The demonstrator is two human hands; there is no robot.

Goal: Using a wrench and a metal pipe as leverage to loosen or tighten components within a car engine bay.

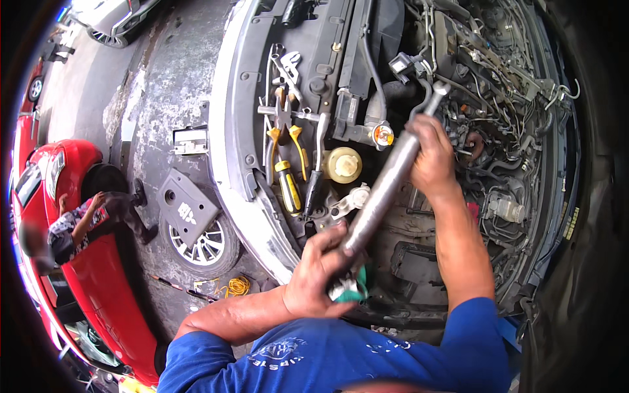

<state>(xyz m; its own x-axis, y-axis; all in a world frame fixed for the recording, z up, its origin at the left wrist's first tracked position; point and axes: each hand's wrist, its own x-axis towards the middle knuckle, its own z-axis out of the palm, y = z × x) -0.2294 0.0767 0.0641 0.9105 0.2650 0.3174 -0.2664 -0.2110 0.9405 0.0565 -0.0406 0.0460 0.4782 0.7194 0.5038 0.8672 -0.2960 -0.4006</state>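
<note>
Slanting over the engine bay is a long grey metal cylinder (383,193) with a narrower, knobbed end at the top; its exact kind is not plain. My right hand (432,154) is closed around its upper part. Lower down, my left hand (318,268) grips the other end. Beside that hand shows a green and whitish piece (352,288), partly hidden, and I cannot tell whether it belongs to the cylinder. Left of the cylinder, a yellow-capped radiator filler (382,135) and a round cream-coloured cap (343,164) stand out in the bay.
On the car's front panel lie an adjustable wrench (290,73), pliers (283,118), a yellow-black screwdriver (287,187) and a ratchet (316,167). Hoses and wiring (498,85) crowd the right. On the floor, a dark cover (188,205) rests against a wheel (203,249). A person (85,223) is beside a red car (98,268).
</note>
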